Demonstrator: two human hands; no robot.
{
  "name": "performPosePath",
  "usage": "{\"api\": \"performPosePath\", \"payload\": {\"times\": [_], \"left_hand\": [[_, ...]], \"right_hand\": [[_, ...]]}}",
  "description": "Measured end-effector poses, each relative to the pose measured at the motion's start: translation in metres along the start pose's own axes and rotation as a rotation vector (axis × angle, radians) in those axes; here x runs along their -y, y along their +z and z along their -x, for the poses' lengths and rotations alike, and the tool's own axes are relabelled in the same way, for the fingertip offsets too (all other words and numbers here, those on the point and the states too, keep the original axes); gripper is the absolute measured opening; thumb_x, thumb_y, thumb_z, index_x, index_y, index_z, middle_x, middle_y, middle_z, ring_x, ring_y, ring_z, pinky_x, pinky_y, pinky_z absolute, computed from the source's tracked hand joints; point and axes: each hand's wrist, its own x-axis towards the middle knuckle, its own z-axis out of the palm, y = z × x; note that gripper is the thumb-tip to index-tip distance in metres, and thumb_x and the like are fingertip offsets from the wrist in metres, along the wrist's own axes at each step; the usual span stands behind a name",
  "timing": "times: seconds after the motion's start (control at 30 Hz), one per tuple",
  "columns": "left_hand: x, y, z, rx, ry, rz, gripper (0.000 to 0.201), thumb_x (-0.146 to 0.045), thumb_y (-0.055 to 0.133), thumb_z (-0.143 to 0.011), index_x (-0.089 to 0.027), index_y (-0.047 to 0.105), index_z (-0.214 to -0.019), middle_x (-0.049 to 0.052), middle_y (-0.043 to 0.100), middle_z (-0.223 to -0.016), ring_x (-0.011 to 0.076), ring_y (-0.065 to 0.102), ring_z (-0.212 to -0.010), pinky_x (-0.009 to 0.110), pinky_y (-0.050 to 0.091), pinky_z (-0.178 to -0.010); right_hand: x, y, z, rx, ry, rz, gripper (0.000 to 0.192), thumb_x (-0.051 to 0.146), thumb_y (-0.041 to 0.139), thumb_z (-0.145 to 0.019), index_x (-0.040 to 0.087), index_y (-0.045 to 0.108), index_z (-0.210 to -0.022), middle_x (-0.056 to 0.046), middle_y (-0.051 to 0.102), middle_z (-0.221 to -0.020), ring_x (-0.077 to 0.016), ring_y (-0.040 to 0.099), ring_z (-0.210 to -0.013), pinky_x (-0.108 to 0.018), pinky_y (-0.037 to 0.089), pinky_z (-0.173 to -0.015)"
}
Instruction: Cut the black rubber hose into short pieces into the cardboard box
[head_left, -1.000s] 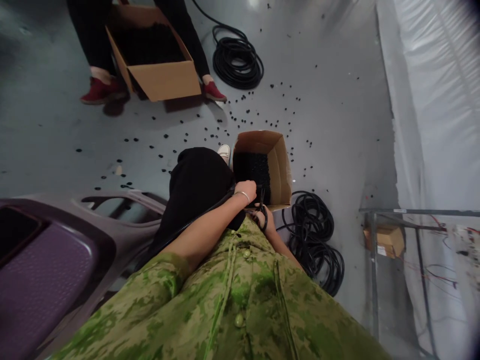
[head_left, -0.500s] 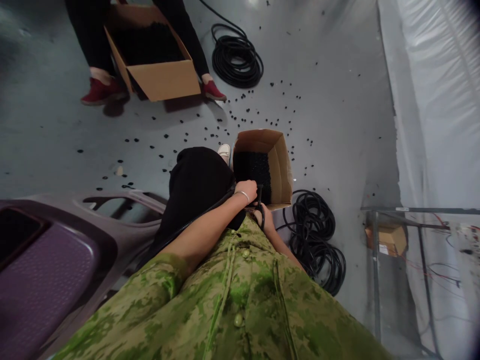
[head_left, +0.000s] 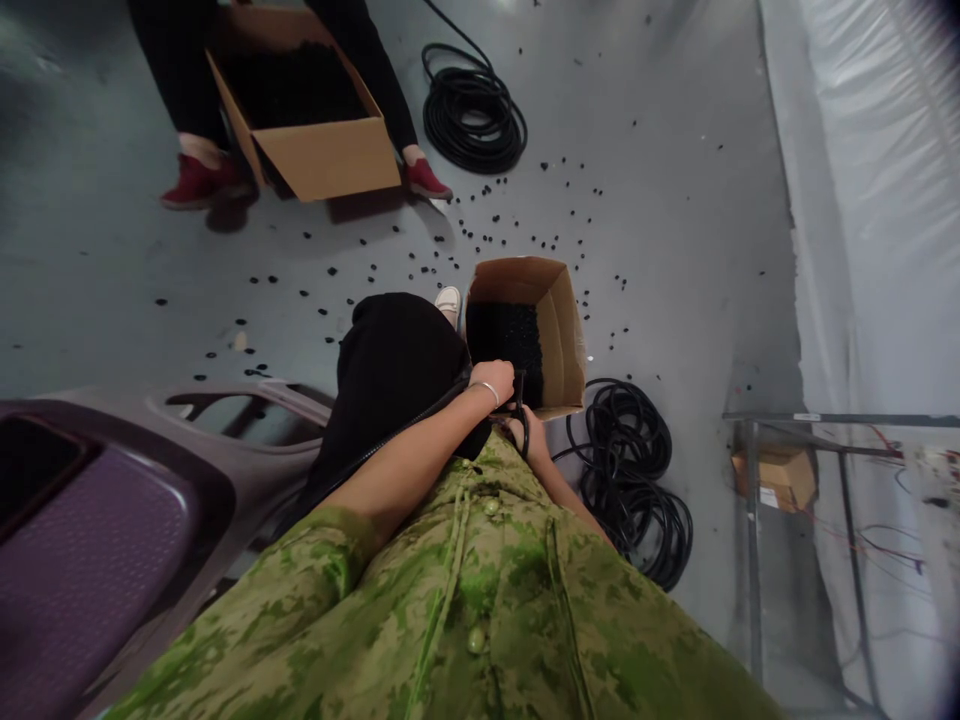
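Note:
My left hand (head_left: 493, 380), with a silver bracelet at its wrist, is closed at the near edge of a cardboard box (head_left: 561, 330). A length of black tubing (head_left: 405, 424) runs along my thigh beneath the forearm to this hand, which seems closed on it. Close beside it, my right hand (head_left: 534, 436) is closed around a black tool with a looped handle (head_left: 524, 428), which looks like scissors. Its blades are hard to make out. Inside the box lies a heap of small black pieces (head_left: 517, 335). My fingertips are partly hidden.
Coils of black tubing lie right of the box (head_left: 630, 430) and farther off (head_left: 476, 120). Small black bits are scattered on the grey floor (head_left: 660, 220). Opposite, a person in red shoes straddles a larger cardboard box (head_left: 330, 160). A purple plastic chair (head_left: 112, 540) stands left, a metal frame (head_left: 754, 540) right.

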Motion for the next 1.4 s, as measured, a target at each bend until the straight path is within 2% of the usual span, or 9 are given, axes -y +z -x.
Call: {"api": "performPosePath", "payload": {"times": [0.27,0.43,0.77,0.9,1.13,1.4], "left_hand": [[0.0,0.002,0.0,-0.004,0.031,-0.021,0.03,-0.025,0.053,-0.088,-0.01,0.065,-0.111,0.019,0.068,-0.109,0.026,0.067,-0.1,0.032,0.052,-0.084],[0.0,0.001,0.001,0.017,0.018,-0.01,0.03,-0.026,0.053,-0.089,-0.011,0.065,-0.111,0.019,0.068,-0.111,0.0255,0.066,-0.102,0.032,0.051,-0.086],[0.0,0.0,-0.001,0.056,0.009,-0.036,0.028,-0.024,0.056,-0.086,-0.01,0.068,-0.107,0.019,0.069,-0.108,0.0259,0.068,-0.099,0.032,0.052,-0.084],[0.001,0.002,-0.004,0.059,0.023,-0.057,0.028,-0.024,0.055,-0.086,-0.011,0.069,-0.106,0.02,0.07,-0.108,0.0262,0.068,-0.1,0.032,0.052,-0.085],[0.001,0.007,-0.009,0.031,0.058,-0.069,0.029,-0.024,0.053,-0.087,-0.011,0.069,-0.107,0.02,0.07,-0.108,0.0266,0.068,-0.1,0.032,0.052,-0.085],[0.002,0.003,-0.008,0.058,0.023,-0.073,0.029,-0.021,0.052,-0.087,-0.009,0.069,-0.107,0.021,0.07,-0.107,0.0273,0.067,-0.101,0.033,0.052,-0.084]], "right_hand": [[0.002,0.0,0.0,0.002,0.009,0.01,0.029,0.03,0.051,-0.074,0.02,0.062,-0.1,0.0,0.065,-0.072,-0.019,0.06,-0.067,-0.027,0.047,-0.065],[-0.004,0.002,-0.002,-0.042,0.015,0.035,0.033,0.034,0.05,-0.074,0.02,0.064,-0.101,0.0,0.065,-0.073,-0.0183,0.059,-0.066,-0.026,0.046,-0.064],[-0.013,0.008,-0.007,-0.081,-0.081,0.095,0.03,0.031,0.046,-0.072,0.018,0.065,-0.091,-0.003,0.068,-0.082,-0.019,0.061,-0.077,-0.028,0.047,-0.075],[-0.019,0.01,-0.008,-0.082,-0.106,0.106,0.029,0.031,0.046,-0.072,0.018,0.065,-0.09,-0.003,0.068,-0.083,-0.0188,0.061,-0.077,-0.027,0.047,-0.074],[-0.022,0.008,-0.009,-0.105,-0.068,0.195,0.027,0.029,0.046,-0.072,0.022,0.065,-0.09,-0.001,0.067,-0.076,-0.0196,0.061,-0.077,-0.027,0.047,-0.074],[-0.019,0.014,-0.015,-0.088,-0.046,0.269,0.024,0.026,0.047,-0.067,0.023,0.063,-0.085,0.0,0.065,-0.072,-0.0169,0.057,-0.068,-0.025,0.045,-0.069]]}}
